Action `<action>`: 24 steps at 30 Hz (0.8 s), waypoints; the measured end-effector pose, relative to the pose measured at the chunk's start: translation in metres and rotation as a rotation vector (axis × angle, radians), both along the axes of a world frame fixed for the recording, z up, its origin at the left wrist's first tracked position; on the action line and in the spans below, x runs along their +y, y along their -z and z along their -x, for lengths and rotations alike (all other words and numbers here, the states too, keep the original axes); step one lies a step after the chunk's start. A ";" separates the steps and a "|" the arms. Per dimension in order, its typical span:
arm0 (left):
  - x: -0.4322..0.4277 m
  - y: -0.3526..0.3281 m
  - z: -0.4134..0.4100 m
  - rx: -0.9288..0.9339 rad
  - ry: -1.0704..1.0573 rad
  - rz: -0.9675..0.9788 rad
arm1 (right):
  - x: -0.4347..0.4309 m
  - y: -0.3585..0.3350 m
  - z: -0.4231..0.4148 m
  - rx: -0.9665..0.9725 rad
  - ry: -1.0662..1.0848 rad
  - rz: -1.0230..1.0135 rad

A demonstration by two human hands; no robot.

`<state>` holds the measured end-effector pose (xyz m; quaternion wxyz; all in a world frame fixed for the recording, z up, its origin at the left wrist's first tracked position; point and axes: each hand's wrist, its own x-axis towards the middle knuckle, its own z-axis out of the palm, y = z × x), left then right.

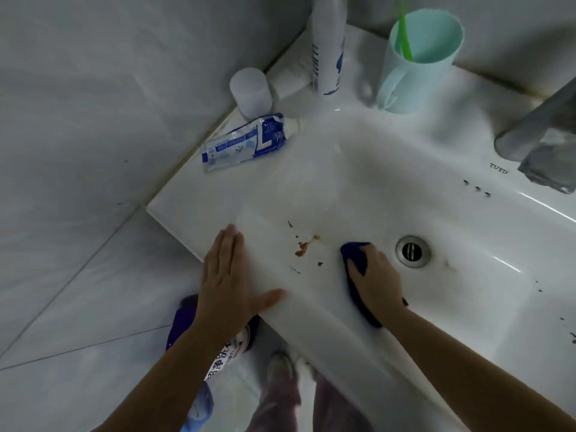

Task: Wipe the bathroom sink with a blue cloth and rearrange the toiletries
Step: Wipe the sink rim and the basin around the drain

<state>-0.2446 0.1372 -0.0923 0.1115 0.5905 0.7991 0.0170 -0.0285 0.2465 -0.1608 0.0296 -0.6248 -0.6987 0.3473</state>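
Sink (343,169) was the big white one filling most of the shot, and the blue cloth (355,249) sat down inside the basin on the near slope, just left of the drain (413,251). It was bunched under the right hand (377,279), whose fingers were curled over it and clamped it to the porcelain, with a dark edge poking out past the fingertips. A brown smear (307,246) lay close to the cloth's left, not touching it. The left hand (227,282) was planted flat on the front rim, fingers straight and together, thumb splayed along the edge, holding nothing. Back by the wall a mint cup (417,73) stood upright with a green toothbrush (403,29) leaning in it. A toothpaste tube (243,143) lay flat on the left ledge.
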 end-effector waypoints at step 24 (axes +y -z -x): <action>-0.002 0.009 0.002 -0.127 -0.086 -0.050 | 0.013 0.001 0.048 0.118 -0.154 0.018</action>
